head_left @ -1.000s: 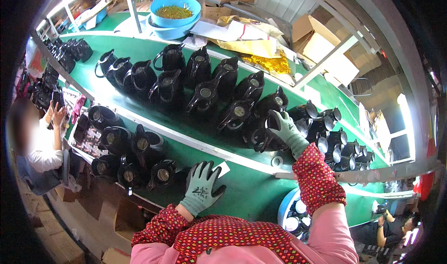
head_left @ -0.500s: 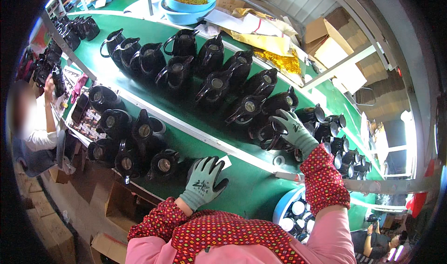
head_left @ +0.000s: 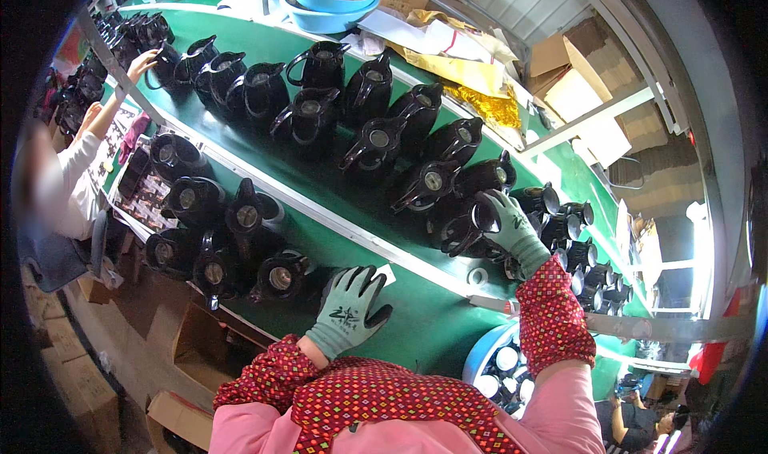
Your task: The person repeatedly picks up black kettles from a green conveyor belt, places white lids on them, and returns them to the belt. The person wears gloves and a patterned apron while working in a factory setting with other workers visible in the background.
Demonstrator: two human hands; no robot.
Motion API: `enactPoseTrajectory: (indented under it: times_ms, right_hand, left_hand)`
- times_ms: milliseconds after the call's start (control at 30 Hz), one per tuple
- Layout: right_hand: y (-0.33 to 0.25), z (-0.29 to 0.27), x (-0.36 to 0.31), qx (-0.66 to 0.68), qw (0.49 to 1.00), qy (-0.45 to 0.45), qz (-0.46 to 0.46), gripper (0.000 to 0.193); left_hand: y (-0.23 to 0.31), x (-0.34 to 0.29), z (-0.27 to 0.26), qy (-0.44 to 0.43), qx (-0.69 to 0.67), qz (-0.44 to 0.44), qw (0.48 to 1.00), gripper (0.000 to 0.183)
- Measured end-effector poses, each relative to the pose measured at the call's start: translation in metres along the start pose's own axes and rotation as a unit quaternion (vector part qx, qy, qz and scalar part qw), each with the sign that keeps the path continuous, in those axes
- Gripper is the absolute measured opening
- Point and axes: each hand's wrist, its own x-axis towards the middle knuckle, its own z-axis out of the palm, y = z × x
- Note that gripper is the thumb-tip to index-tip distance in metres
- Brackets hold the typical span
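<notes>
My right hand [head_left: 514, 234], in a grey-green glove, grips the top of a black jug [head_left: 468, 228] at the near right end of a row on the green conveyor; its fingertips are partly hidden behind the jug. My left hand [head_left: 347, 310], gloved the same way, rests on the near green work surface with its fingers spread. Just beyond its fingertips lies a small white card [head_left: 386, 274]. Left of that hand stands a black jug [head_left: 280, 278] with a round pale centre in its top, beside several similar ones.
A metal rail [head_left: 336, 222] divides the belt from the near surface. A blue tub [head_left: 480, 362] of black-and-white round parts stands at lower right. More black jugs [head_left: 584, 254] line the right. Blue basins [head_left: 328, 18] sit at the back. A co-worker's hand [head_left: 142, 64] touches a jug at far left.
The jug under my right hand has tipped so its dark top faces me more. At far left the co-worker's arm has reached over the belt to a jug. My left hand stays put.
</notes>
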Motion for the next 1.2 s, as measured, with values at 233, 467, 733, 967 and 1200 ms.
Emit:
enactPoseTrajectory:
  times_ms: [233,467,733,967,1200]
  right_hand:
    - [-0.009,-0.004,0.0,-0.024,0.999,-0.023,0.035,0.077]
    - [-0.017,-0.018,-0.006,-0.101,0.985,-0.051,0.131,0.1]
    - [-0.009,-0.017,0.016,-0.082,0.922,-0.193,0.325,0.091]
    - [-0.01,-0.009,0.008,-0.076,0.953,-0.152,0.249,0.087]
    - [-0.025,-0.017,-0.001,-0.176,0.98,-0.069,0.054,0.094]
  left_hand:
    - [0.001,0.001,-0.003,-0.011,0.006,0.002,1.0,0.062]
    - [0.001,0.001,-0.003,-0.001,0.001,-0.001,1.0,0.064]
    - [0.0,0.003,0.002,-0.007,0.01,0.009,1.0,0.065]
    - [0.003,0.002,-0.002,-0.021,0.001,-0.005,1.0,0.068]
    - [0.015,0.029,-0.016,-0.05,-0.043,-0.021,0.998,0.069]
